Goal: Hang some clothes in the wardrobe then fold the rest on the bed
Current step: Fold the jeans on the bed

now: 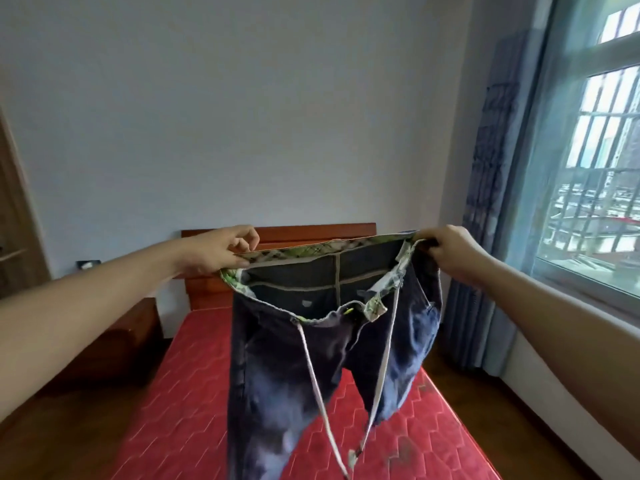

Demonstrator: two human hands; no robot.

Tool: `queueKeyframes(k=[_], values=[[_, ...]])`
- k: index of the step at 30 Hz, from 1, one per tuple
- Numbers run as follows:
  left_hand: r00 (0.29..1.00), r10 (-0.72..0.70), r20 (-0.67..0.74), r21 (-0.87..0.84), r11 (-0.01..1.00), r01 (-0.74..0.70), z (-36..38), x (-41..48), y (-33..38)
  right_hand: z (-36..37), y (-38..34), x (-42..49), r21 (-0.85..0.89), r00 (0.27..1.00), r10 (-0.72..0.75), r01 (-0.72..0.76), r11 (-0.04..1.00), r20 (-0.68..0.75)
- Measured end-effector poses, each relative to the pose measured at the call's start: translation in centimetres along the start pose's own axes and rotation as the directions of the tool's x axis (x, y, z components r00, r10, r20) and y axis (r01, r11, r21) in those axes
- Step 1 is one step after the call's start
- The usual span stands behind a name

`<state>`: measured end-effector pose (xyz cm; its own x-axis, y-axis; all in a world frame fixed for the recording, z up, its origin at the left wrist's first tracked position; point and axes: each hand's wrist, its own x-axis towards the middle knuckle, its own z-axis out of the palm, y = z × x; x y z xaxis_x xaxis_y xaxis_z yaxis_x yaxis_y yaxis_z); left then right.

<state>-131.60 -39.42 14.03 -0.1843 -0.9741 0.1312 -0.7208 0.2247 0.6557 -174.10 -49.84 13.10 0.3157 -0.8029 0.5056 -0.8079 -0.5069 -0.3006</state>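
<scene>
A pair of dark blue jeans (277, 368) hangs in the air over the red bed (180, 410), waistband up, legs dangling toward the mattress. The waistband has a green plaid lining and two white drawstrings hanging loose. My left hand (221, 249) pinches the left end of the waistband. At the right end, my right hand (450, 252) grips the waistband with curled fingers. The waist is stretched wide open between both hands. The lower legs run out of the bottom of the view.
A wooden headboard (311, 232) stands against the pale wall behind the jeans. A dark wooden nightstand (131, 327) sits left of the bed. A window (602, 150) with bars and a blue curtain (491, 202) are on the right. Brown floor lies on both sides of the bed.
</scene>
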Motion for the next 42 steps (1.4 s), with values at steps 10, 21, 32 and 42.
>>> queueKeyframes(k=[10,21,32,42], values=[[1.0,0.011,0.012,0.317,0.948,-0.014,1.2,-2.6,2.8,-1.7,-0.9,0.1,0.084,0.995,0.102,-0.101,0.991,-0.005],[0.959,0.265,0.098,0.67,0.695,-0.26,11.0,-3.5,-1.5,-2.4,0.1,-0.8,0.166,0.985,0.17,-0.171,0.971,0.021],[0.89,0.235,-0.391,0.277,0.952,-0.13,8.4,-1.1,-1.7,-6.3,2.9,-2.4,0.317,0.976,0.174,-0.207,0.926,0.129],[0.857,0.215,-0.469,0.165,0.974,-0.154,0.7,-0.5,1.5,-6.4,1.4,-2.6,0.805,0.937,0.322,-0.294,0.514,0.136]])
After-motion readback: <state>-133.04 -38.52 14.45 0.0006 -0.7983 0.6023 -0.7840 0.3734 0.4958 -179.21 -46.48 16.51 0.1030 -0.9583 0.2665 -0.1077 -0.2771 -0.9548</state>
